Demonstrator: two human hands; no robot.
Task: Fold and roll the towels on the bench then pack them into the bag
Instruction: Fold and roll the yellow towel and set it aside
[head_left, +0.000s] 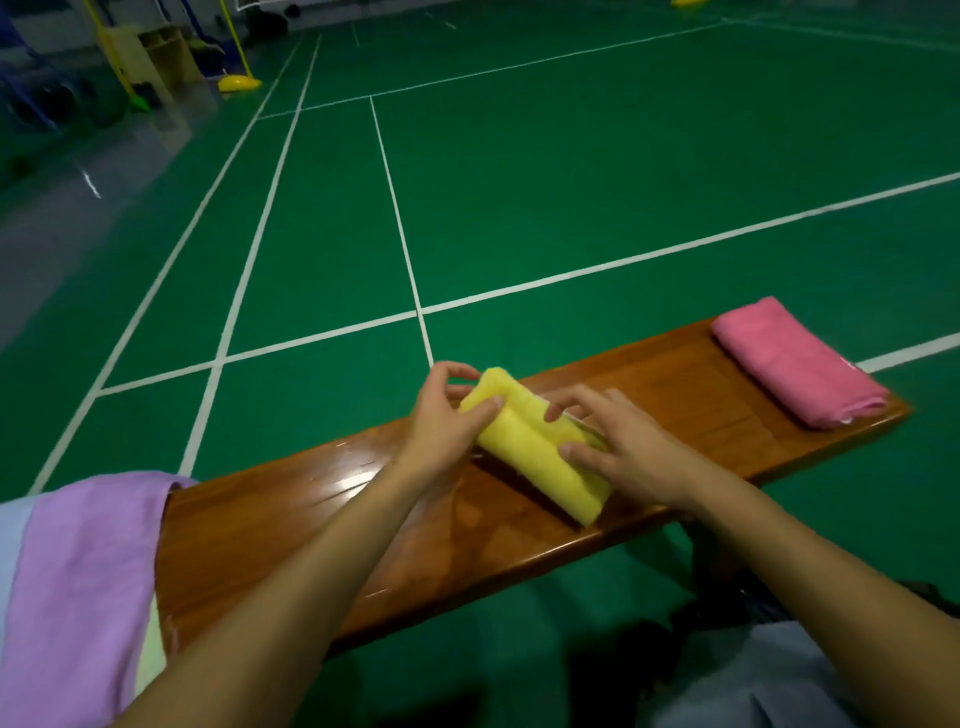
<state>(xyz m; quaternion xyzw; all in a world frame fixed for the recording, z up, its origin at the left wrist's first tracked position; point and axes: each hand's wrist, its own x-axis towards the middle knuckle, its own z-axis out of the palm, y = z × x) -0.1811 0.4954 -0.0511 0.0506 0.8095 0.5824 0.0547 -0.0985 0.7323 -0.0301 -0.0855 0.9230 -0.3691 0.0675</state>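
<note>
A yellow towel (524, 447) lies partly rolled across the middle of the wooden bench (322, 519). My left hand (441, 415) grips its far end, fingers curled round the roll. My right hand (618, 447) lies on the towel's right side, fingers curled over the fold and pressing it. A pink towel (795, 364) lies folded at the bench's right end. At the left end a purple towel (78, 587) is draped over a light blue towel (10, 545) and a pale yellow one (151, 654). No bag is in view.
The bench stands on a green court floor (571, 182) with white lines. A yellow net post base (239, 82) and sports gear stand far back left. Grey clothing (753, 675) shows at the bottom right.
</note>
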